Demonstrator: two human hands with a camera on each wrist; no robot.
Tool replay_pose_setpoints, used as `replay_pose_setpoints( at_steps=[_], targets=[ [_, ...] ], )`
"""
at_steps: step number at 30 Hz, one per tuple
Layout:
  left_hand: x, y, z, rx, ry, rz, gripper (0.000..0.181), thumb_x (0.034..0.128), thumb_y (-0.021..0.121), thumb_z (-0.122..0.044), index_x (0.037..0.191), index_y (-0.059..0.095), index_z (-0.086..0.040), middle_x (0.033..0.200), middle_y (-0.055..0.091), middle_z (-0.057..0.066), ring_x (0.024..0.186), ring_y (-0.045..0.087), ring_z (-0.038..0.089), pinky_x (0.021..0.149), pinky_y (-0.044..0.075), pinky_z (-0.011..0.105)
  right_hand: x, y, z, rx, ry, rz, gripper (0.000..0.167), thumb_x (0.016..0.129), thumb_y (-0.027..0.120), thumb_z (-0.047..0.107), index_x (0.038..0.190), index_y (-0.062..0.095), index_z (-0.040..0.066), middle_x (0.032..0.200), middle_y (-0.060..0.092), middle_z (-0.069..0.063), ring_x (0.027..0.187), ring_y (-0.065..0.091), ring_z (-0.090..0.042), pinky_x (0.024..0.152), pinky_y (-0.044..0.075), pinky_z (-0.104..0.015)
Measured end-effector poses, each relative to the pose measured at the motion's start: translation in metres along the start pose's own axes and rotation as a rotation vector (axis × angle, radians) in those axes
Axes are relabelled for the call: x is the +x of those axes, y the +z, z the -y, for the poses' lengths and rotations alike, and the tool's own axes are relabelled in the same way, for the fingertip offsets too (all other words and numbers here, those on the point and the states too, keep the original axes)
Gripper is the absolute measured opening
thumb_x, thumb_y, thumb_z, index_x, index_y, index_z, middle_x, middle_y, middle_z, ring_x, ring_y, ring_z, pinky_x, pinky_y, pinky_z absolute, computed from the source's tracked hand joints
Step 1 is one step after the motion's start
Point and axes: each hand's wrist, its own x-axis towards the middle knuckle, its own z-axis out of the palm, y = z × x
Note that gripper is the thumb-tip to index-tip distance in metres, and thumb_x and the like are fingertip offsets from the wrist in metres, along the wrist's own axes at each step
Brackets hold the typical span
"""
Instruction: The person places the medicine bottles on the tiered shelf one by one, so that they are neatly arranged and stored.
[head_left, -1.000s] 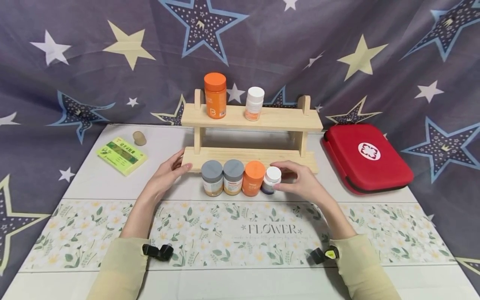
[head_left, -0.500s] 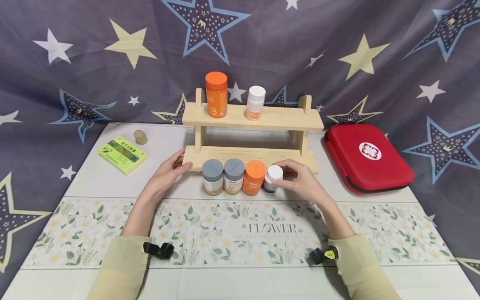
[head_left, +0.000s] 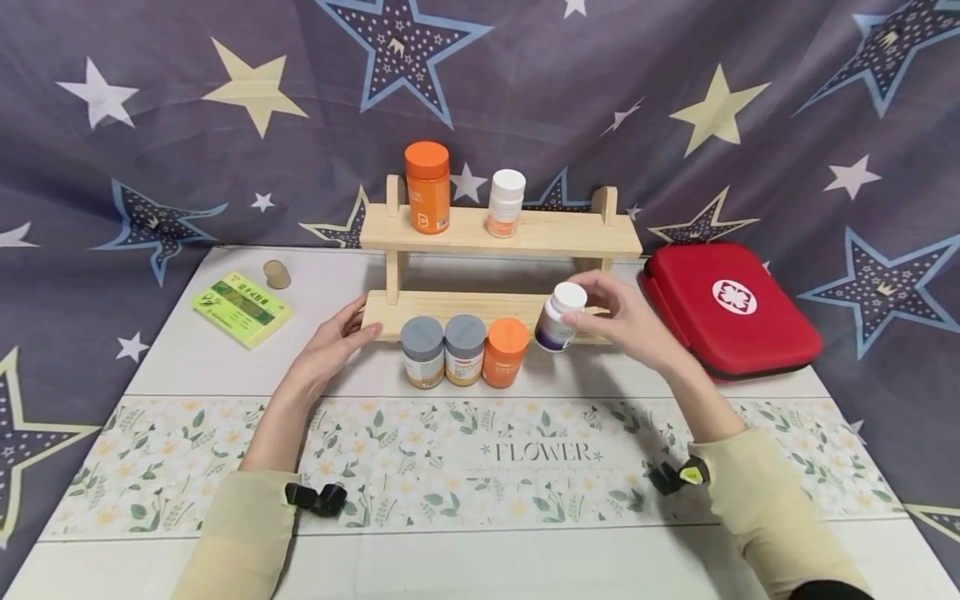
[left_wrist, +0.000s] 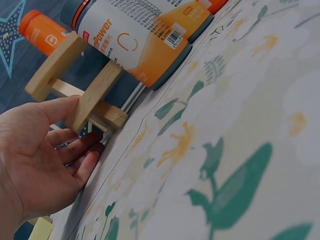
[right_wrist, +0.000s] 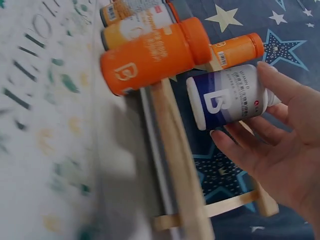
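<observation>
Bottle, white-capped with a purple lower part (head_left: pixel 558 321), is held right of centre in the frame by the right hand (head_left: pixel 626 325); thumb and fingers close narrowly about its upper part, and it leans slightly, in front of the lower board of a two-tier wooden rack (head_left: pixel 577 236); whether its base touches that board I cannot tell. Left hand (head_left: pixel 322 354), left of centre, holds the left end of the same lower board, its thumb laid against the wood and its other fingers loosely bent, their contact partly hidden.

Below the rack, at the middle of the frame, three jars stand upright in a row on the table (head_left: pixel 187 367): one grey-lidded jar (head_left: pixel 423 354) at the left, a second grey-lidded jar (head_left: pixel 464 354) just beside it, then an orange jar (head_left: pixel 505 354); on the upper board, at upper centre, stand a tall orange bottle (head_left: pixel 428 196) and, apart from it to the right, a small white bottle (head_left: pixel 506 208).

Green-and-yellow box (head_left: pixel 242 308) lies at the left of the frame, with a small brownish object (head_left: pixel 277 274) near its upper right corner; red case (head_left: pixel 731 308) with a white emblem lies at the right; star-patterned cloth (head_left: pixel 525 75) fills the top.
</observation>
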Motion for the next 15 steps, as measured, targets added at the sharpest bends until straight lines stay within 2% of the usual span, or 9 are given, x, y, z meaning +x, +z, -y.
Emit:
replay_pose_setpoints(
  at_steps=[4, 11, 15],
  targets=[
    [0.001, 0.000, 0.000, 0.001, 0.002, -0.001, 0.084, 0.1038, 0.061, -0.036, 0.167, 0.008, -0.019, 0.169, 0.027, 0.018, 0.159, 0.023, 0.035, 0.132, 0.018, 0.051, 0.014, -0.013, 0.012, 0.057, -0.001, 0.012, 0.037, 0.092, 0.073, 0.003, 0.128, 0.062, 0.000, 0.106, 0.070, 0.011, 0.096, 0.067, -0.009, 0.083, 0.058, -0.021],
    [0.001, 0.000, 0.000, 0.006, 0.008, 0.000, 0.084, 0.1043, 0.060, -0.036, 0.167, 0.008, -0.017, 0.169, 0.029, 0.019, 0.158, 0.024, 0.036, 0.131, 0.020, 0.052, 0.043, -0.036, 0.022, 0.195, 0.050, 0.006, 0.033, 0.096, 0.068, 0.005, 0.127, 0.063, 0.013, 0.112, 0.070, 0.005, 0.102, 0.068, -0.010, 0.082, 0.063, -0.027],
    [0.000, 0.000, 0.000, 0.008, 0.009, -0.001, 0.084, 0.1044, 0.060, -0.036, 0.167, 0.008, -0.017, 0.169, 0.028, 0.019, 0.158, 0.024, 0.036, 0.131, 0.020, 0.052, 0.061, -0.049, 0.024, 0.304, 0.077, -0.008, 0.030, 0.097, 0.066, 0.004, 0.125, 0.064, 0.015, 0.113, 0.069, 0.002, 0.102, 0.066, -0.012, 0.081, 0.063, -0.026]
  ],
)
